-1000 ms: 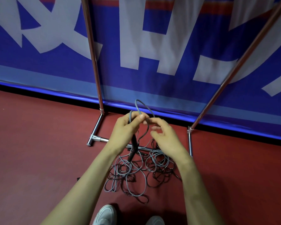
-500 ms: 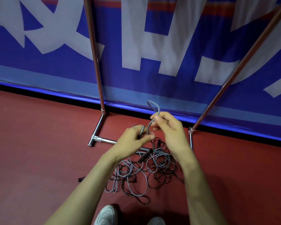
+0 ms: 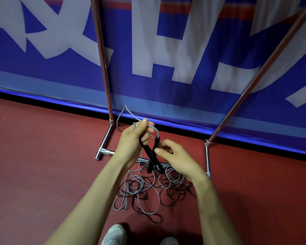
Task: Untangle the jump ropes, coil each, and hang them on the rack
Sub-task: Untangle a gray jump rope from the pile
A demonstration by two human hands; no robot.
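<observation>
Shoes: two, pale, at the near edge of the floor [image 3: 34, 174]; left shoe [image 3: 114, 235] mostly shown, right shoe [image 3: 169, 241] only a toe.

Floor: one, dark red, carrying everything below.

Rope tangle [image 3: 148, 190]: one heap lying on the floor between the two forearms, just beyond the shoes. Grey cord and dark brownish cord are looped through each other; the number of ropes in it cannot be told.

Handles: two, black, slim, hanging crossed above the heap: one handle [image 3: 153, 159] running down from the left hand, the other handle [image 3: 155, 145] beside it, its lower end near the heap.

Hands: two, bare. Left hand [image 3: 131, 144] closed around grey cord [image 3: 153, 129] and the top of a handle, thumb pressed on top; a grey loop rises beyond the fist. Right hand [image 3: 177, 156] just right of the handles, fingers curled, thumb and forefinger tips at the second handle; whether they pinch it cannot be told.

Rack [image 3: 104, 144]: one, chrome base bars on the floor beyond the hands, with two upright poles, the left pole [image 3: 102, 68] and the right pole [image 3: 254, 82].

Banner [image 3: 166, 59]: one, blue with white lettering, farthest, behind the rack.
</observation>
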